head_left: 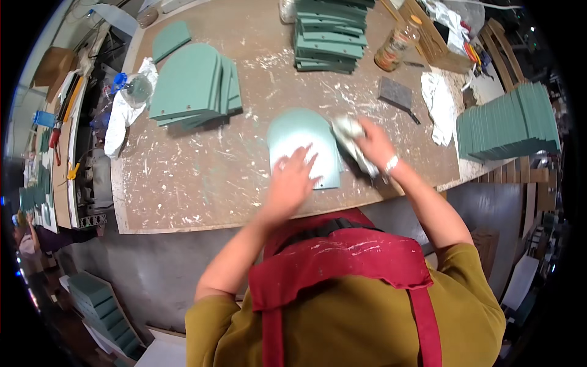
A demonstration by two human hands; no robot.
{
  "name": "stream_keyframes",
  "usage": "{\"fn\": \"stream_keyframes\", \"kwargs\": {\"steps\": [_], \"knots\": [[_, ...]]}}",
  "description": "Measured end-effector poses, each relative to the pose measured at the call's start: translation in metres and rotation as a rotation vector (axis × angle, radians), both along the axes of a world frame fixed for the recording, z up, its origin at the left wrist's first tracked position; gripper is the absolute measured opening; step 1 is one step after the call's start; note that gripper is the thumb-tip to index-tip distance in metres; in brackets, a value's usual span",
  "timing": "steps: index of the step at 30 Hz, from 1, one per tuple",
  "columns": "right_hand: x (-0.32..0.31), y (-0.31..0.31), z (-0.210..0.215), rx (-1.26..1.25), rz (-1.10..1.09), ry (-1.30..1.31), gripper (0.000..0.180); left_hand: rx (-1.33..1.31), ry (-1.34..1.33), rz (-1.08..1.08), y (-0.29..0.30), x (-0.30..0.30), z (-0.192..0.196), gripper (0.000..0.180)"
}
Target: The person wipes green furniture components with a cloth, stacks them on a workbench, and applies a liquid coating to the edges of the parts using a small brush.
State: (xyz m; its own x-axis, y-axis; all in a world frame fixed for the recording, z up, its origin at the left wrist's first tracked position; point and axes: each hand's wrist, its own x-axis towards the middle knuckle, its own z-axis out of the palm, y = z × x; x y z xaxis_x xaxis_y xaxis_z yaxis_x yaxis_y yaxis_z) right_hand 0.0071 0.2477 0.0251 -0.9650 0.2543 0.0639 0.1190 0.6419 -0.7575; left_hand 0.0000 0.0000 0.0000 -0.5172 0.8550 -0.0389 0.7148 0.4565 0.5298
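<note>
A green panel with a rounded top [299,127] lies on the worktable [257,79] in front of me, bright with reflected light. My left hand [293,177] rests on its lower part, fingers spread. At the panel's right edge my right hand [374,145] is closed around a whitish cloth [351,137], which is smeared by motion. At least one more panel seems to lie under this one, its edge showing at the right. A stack of similar green panels [186,82] sits to the left, with a single panel [171,40] behind it.
At the back stand stacked green panels [330,37] and a glass jar [394,49]. To the right are a dark block [396,93], a white cloth [438,107] and a long row of panels [507,125]. A clear bottle [136,88] lies on another white cloth [120,127] at left.
</note>
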Motion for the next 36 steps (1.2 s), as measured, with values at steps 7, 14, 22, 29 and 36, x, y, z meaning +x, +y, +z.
{"fn": "stream_keyframes", "kwargs": {"steps": [7,14,22,29,36], "knots": [[0.088,-0.050,-0.030,0.261,0.220,0.181,0.034,0.006,0.292,0.225,0.016,-0.004,0.007,0.049],[0.103,-0.025,0.023,-0.046,0.209,0.075,0.031,-0.036,0.303,0.221,0.014,0.001,0.003,0.052],[0.090,0.012,-0.037,-0.007,0.025,0.031,0.032,-0.086,0.254,0.131,0.012,0.002,0.008,0.084],[0.079,0.029,-0.020,-0.290,-0.057,-0.050,0.025,-0.025,0.285,0.134,0.017,0.034,0.005,0.091],[0.068,0.051,-0.025,-0.464,-0.221,0.098,0.026,0.321,0.406,-0.049,-0.010,0.020,0.028,0.062]]}}
